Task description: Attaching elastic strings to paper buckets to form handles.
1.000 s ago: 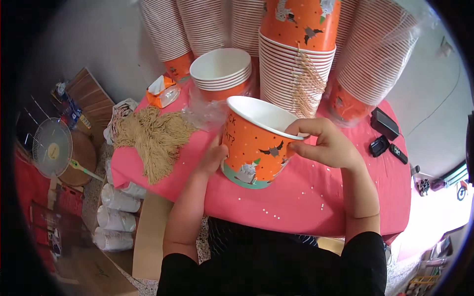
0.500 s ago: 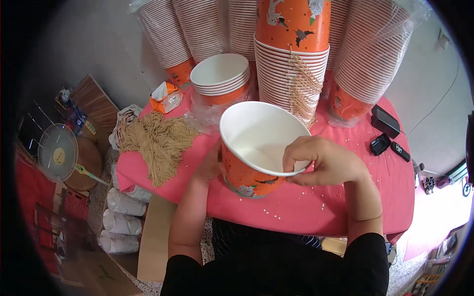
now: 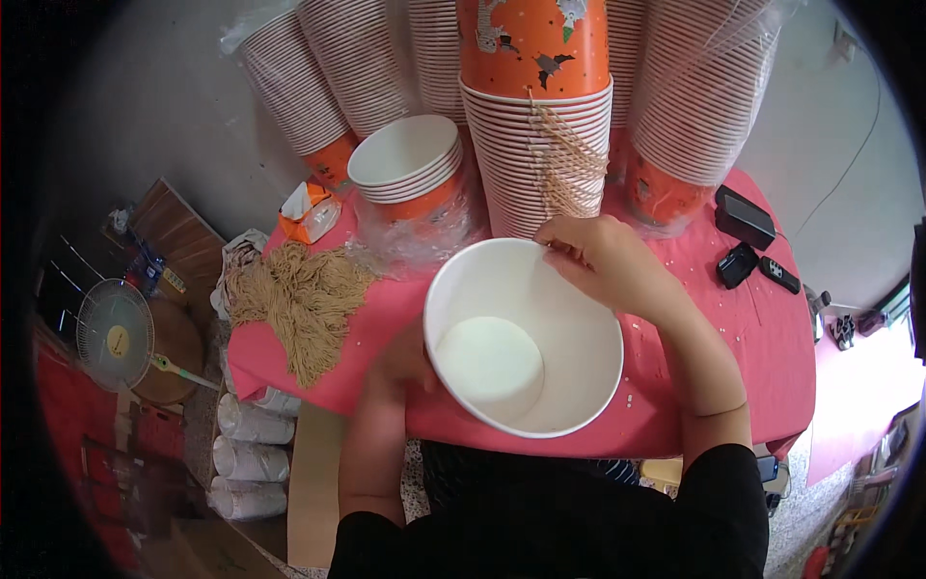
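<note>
A large paper bucket [image 3: 579, 376] is tipped so its white inside and round bottom face me; its rim is over the table's near edge. My left hand [image 3: 400, 367] is closed against the bucket's left side, its fingers partly hidden behind the wall. My right hand [image 3: 608, 265] is at the far right of the rim, fingers bent and pinched on the edge. Beyond it rises a tall stack of orange-printed buckets [image 3: 540, 145], with thin tan cords [image 3: 574, 159] hanging down its side. A bundle of tan cords [image 3: 304, 299] lies on the left of the table.
Several wrapped bucket stacks [image 3: 709, 106] line the back. A short stack [image 3: 405, 159] sits in loose plastic beside an orange tissue pack [image 3: 309, 212]. Dark cases [image 3: 743, 220] and a small remote [image 3: 779, 275] lie at right on the pink tablecloth [image 3: 762, 386]. White rolls [image 3: 251, 458] are below left.
The bucket has turned and tipped its mouth toward me. My right hand has moved from the near right rim to the far rim. My left hand stays at its left side.
</note>
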The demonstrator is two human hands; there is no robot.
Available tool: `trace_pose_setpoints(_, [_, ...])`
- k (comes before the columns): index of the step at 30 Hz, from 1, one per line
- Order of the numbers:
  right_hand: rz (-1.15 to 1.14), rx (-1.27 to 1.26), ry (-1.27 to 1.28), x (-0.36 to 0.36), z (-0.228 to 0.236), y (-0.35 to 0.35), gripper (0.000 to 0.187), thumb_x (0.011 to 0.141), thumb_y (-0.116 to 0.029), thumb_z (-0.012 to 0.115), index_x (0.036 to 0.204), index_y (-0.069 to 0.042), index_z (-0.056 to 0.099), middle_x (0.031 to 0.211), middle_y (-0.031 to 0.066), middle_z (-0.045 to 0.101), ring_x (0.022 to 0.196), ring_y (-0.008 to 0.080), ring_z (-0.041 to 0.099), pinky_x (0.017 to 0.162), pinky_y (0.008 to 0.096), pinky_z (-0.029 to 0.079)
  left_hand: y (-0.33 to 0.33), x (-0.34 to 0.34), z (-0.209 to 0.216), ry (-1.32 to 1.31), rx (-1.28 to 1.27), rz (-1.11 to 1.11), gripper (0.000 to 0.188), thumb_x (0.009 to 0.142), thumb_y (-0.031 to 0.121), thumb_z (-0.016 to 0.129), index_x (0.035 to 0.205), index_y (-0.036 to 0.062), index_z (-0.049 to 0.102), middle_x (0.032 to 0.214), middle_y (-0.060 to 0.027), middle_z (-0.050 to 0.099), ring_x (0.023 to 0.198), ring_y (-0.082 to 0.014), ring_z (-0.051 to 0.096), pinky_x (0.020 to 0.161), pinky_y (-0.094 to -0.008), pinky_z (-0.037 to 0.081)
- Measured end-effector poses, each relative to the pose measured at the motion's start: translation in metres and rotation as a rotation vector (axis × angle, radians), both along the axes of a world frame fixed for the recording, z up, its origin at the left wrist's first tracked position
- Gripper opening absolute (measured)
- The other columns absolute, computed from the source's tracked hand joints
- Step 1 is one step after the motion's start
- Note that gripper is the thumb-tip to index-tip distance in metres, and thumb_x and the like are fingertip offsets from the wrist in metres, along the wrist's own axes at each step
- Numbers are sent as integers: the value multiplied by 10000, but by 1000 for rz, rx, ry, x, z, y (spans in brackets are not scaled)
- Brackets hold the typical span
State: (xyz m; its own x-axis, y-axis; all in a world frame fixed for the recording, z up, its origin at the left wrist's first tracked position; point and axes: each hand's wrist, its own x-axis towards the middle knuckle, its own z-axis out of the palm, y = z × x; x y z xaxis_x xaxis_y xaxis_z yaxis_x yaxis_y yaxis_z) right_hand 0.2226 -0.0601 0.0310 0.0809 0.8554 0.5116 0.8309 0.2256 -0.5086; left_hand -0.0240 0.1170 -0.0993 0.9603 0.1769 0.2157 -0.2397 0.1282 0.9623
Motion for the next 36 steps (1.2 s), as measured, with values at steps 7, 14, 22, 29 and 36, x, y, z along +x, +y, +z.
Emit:
trace_pose_setpoints(7, [246, -135, 148, 3, 3, 1, 120, 873, -18, 609, 984, 15, 641, 866, 140, 670, 822, 277, 670, 718, 356, 514, -7, 9, 18, -184, -169, -177, 1112, 735, 747, 635, 1505, 55, 228, 1458, -150, 423, 1334, -276, 426, 1104, -450, 325])
trace_pose_setpoints(14, [483, 287, 15, -25, 2, 1, 118, 845, -13, 652, 959, 14, 635, 883, 122, 672, 830, 295, 668, 729, 400, 526, -22, 5, 24, 145, -97, -112, 1289, 659, 776, 682, 1541, 23, 119, 1567, -142, 261, 1445, -265, 257, 1169, -433, 213])
trace_pose_setpoints(22, [436, 437, -69, -29, 4, 4, 174, 818, 10, 668, 988, 13, 628, 1003, 156, 668, 1012, 343, 653, 860, 424, 526, -9, 4, 16, 138, -9, -91, 1431, 464, 476, 953, 1529, -9, 129, 1578, -117, 231, 1445, -225, 239, 1177, -407, 203])
trace_pose_setpoints(29, [298, 95, 466, -4, 11, -12, 181, 926, -85, 591, 1062, 29, 629, 960, 106, 675, 947, 171, 636, 792, 297, 492, -9, 5, 16, -181, -109, 227, 1371, 494, 308, 975, 1520, -26, 129, 1559, -120, 267, 1420, -233, 293, 1168, -407, 241])
trace_pose_setpoints(36, [694, -471, 861, -14, 2, -4, 393, 894, -63, 682, 1256, 52, 581, 1045, 32, 658, 908, 45, 582, 772, 211, 477, -12, 13, 22, -104, 69, 318, 1297, 529, 260, 967, 1506, -31, 165, 1519, -142, 297, 1394, -229, 326, 1155, -402, 286])
